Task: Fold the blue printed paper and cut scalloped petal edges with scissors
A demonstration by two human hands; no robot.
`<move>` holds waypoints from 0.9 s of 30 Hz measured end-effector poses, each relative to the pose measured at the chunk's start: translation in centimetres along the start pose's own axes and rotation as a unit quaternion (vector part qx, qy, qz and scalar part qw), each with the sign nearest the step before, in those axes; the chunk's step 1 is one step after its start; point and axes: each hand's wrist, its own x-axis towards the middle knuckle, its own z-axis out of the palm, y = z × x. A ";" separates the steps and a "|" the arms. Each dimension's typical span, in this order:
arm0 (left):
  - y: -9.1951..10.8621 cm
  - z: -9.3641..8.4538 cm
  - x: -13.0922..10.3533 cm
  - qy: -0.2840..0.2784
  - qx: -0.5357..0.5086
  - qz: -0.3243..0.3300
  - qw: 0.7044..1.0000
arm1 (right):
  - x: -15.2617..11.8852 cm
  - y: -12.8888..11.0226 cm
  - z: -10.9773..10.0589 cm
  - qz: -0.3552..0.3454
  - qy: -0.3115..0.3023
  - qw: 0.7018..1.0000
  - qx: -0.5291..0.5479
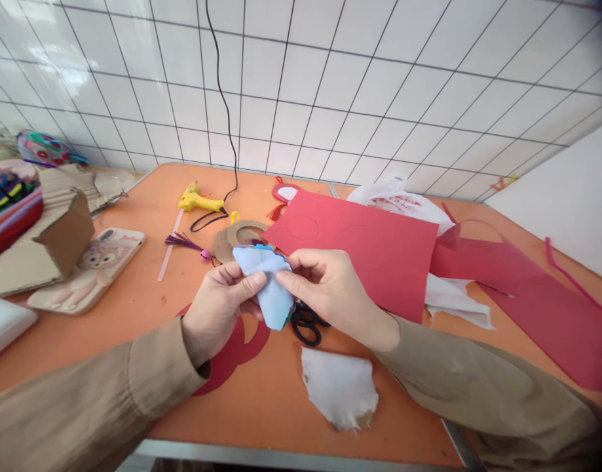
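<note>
A light blue piece of thin fabric or paper (275, 298), folded with darker blue and green at its edges, is held up over the table. My left hand (226, 295) pinches its left side between thumb and fingers. On the opposite side, the thumb and fingers of my right hand (325, 285) grip its upper right edge. Below the hands, black-handled scissors (308, 331) lie partly hidden under my right hand. Red cut paper rings (225, 367) lie under my left wrist. A torn white scrap (338, 387) rests near the front edge.
A yellow glue gun (197, 198) with a cord stands behind, beside a purple tassel (183, 241) and cardboard rings (225, 239). Red sheets (369, 255) and a white plastic bag (399, 196) cover the right. A phone (92, 269) and cardboard box (45, 249) sit left.
</note>
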 end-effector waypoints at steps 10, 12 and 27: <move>0.1 0.2 0.0 0.008 -0.004 -0.002 1.000 | -0.1 0.0 -0.2 0.010 -0.015 1.000 0.012; 0.1 0.1 0.0 0.003 -0.003 -0.001 1.000 | 0.0 -0.1 -0.2 0.031 -0.021 0.999 0.028; 0.5 0.0 -0.3 -0.023 0.052 -0.002 0.998 | 1.0 0.4 -0.6 0.191 -0.029 0.956 0.220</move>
